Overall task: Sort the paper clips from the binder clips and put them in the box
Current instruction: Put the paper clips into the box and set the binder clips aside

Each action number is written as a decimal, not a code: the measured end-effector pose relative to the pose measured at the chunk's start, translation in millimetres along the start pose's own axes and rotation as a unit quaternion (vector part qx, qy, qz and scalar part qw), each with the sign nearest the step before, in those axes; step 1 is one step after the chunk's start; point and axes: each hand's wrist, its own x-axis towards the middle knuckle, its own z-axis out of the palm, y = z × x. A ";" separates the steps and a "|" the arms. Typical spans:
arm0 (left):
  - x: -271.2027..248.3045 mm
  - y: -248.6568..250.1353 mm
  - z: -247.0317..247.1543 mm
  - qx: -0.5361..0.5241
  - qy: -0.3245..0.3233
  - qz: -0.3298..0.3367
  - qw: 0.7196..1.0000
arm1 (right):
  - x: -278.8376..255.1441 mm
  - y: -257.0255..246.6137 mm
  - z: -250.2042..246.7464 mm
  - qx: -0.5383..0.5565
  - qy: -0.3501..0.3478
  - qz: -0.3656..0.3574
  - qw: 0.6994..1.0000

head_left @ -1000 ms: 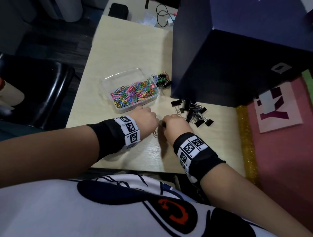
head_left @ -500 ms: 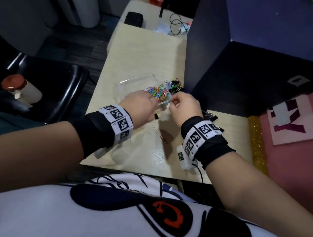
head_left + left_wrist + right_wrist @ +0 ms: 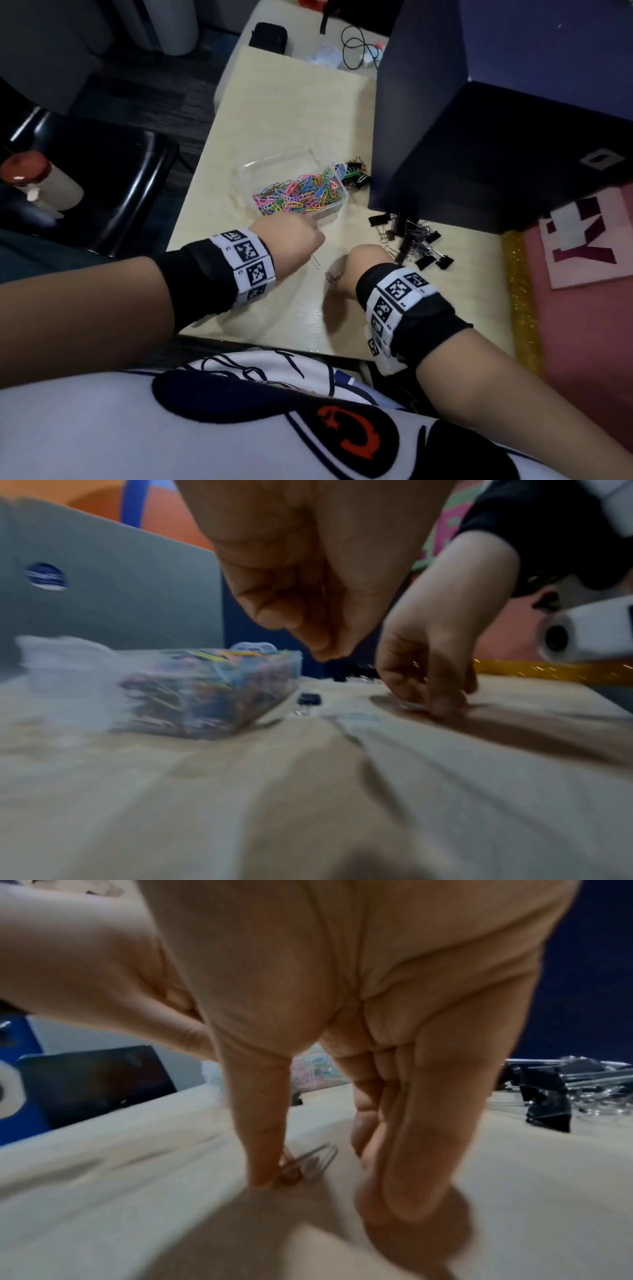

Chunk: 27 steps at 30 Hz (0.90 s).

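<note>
A pale wooden table (image 3: 294, 102) is standing over dark plank flooring (image 3: 144, 92). A glossy black chair (image 3: 113, 192) is sitting left of it, and a dark blue partition (image 3: 479, 137) is rising at right beside pink matting (image 3: 582, 342).

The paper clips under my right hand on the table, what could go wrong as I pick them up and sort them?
1. The paper clips lie flat under the right hand's thumb, so they may slide instead of lifting.
2. The binder clips sit close by, and a sweep could drag one along.
3. The clear box is heaped on its near side, and dropped clips may spill over.
</note>
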 end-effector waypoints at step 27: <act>-1.5 -27.0 -12.2 -0.122 0.113 -0.111 0.980 | 33.1 -6.1 -28.8 0.286 0.272 -0.010 0.919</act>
